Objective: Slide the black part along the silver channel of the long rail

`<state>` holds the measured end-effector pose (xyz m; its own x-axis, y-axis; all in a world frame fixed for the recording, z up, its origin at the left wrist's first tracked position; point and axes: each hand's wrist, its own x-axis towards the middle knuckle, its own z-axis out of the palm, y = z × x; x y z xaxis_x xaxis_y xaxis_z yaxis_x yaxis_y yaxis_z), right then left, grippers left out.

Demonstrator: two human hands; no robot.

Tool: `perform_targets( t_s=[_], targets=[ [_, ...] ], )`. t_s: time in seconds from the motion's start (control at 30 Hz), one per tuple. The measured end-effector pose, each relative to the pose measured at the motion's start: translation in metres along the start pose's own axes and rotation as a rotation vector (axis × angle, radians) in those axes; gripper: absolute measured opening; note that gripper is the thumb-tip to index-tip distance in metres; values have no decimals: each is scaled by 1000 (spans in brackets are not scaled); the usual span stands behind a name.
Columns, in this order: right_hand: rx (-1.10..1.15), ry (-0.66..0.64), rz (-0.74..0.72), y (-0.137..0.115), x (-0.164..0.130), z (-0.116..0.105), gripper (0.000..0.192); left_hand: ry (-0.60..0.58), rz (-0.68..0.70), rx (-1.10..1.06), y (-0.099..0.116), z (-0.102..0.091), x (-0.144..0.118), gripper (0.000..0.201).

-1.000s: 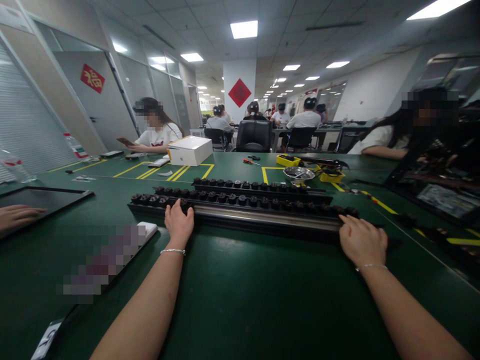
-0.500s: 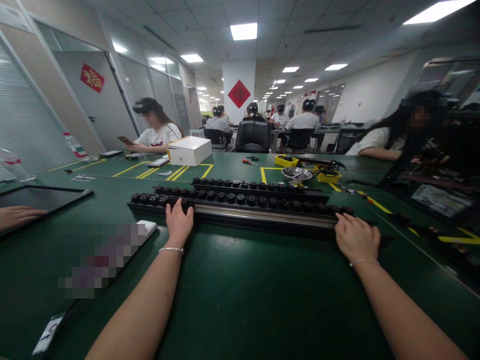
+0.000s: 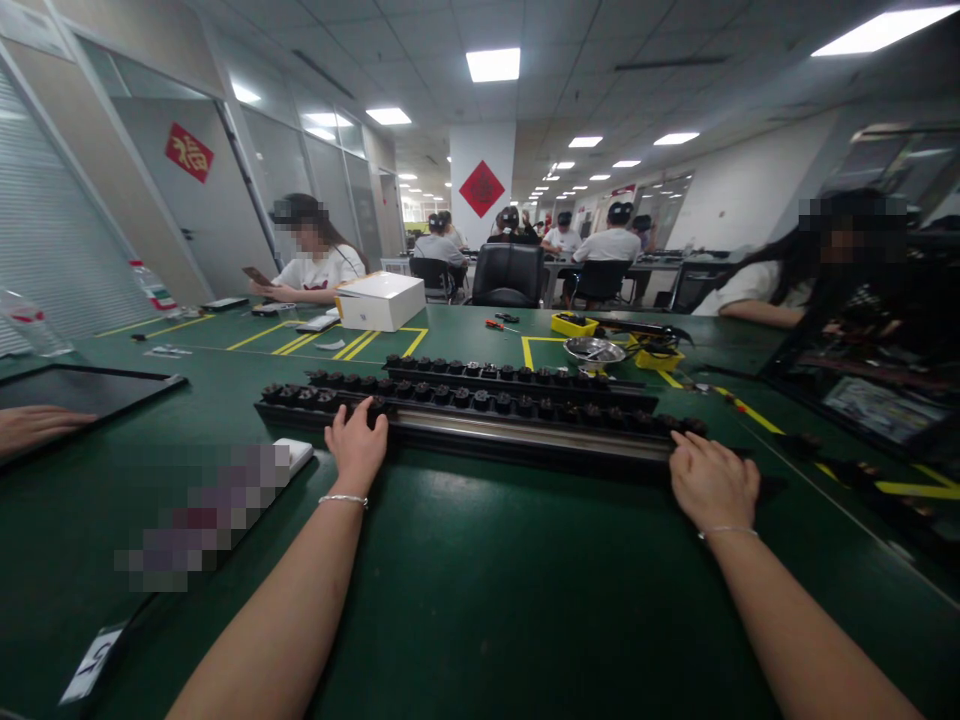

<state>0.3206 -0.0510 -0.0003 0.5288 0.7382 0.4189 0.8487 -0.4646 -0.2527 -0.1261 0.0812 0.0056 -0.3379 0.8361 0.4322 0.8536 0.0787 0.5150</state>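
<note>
A long black rail (image 3: 525, 445) with a shiny metal strip along its front lies crosswise on the green table. Black socket-like modules (image 3: 300, 396) show at its left end and a few more at its right. My left hand (image 3: 358, 440) grips it left of the middle, fingertips over the modules there. Near its right end, my right hand (image 3: 712, 478) is closed around the front edge, its fingers partly hidden. Right behind lie a second black rail (image 3: 487, 400) and a third rail (image 3: 517, 374), both lined with the same modules.
A pixelated slab (image 3: 217, 510) lies to the left; beyond it a co-worker's hand (image 3: 45, 428) rests on a dark panel (image 3: 97, 378). Behind the rails are a white box (image 3: 381, 302), a screwdriver (image 3: 501, 326), a metal bowl (image 3: 594, 350) and a yellow bin (image 3: 574, 324). Other people sit around.
The view has shifted very slightly. Both hands stay in about the same places on the front rail, and the rails have not visibly moved.
</note>
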Motion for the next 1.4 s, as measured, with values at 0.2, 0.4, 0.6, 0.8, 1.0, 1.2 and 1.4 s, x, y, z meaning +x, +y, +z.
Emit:
perform_targets(
  t_s=[0.2,0.4,0.6,0.8,1.0,1.2,1.4],
  targets=[
    [9,-4,2,1,0,1,56,1,35,8,-1,3,1,41],
    [14,3,17,0,-1,1,56,-35,120,-21,-4,7,4,40],
    [-5,-37,10,0,0,-2,58,-15,125,-52,-5,8,3,39],
    [-11,-51,1,1,1,-3,59,6,123,-47,-4,6,3,37],
    [-7,-43,1,2,2,-2,57,10,107,-31,-2,6,2,35],
    [-26,-52,-4,1,2,-3,58,7,124,-28,2,7,-1,34],
    [-3,2,-19,3,1,1,54,-4,123,-36,3,6,-2,33]
  ],
)
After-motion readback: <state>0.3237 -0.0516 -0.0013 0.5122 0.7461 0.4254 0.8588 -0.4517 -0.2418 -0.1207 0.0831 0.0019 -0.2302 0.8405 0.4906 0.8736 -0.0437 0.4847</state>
